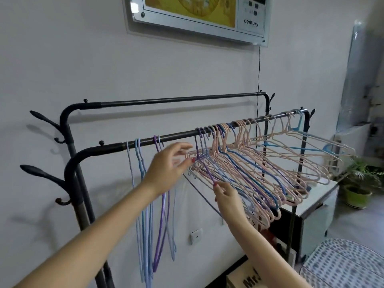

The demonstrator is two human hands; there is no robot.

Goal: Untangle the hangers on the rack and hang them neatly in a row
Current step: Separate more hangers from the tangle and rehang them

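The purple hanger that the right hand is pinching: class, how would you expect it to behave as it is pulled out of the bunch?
The purple hanger looks thin, so probably light and slightly springy. Its hook sits among the tangled hangers on the front rail, so it may snag and drag neighbours. The right hand pinches one thin arm, so it could swing.

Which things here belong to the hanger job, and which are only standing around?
For the job: tangled hangers; sorted hangers; front rail; left hand; right hand.

Standing around: wall panel; potted plant; white cabinet; cardboard box.
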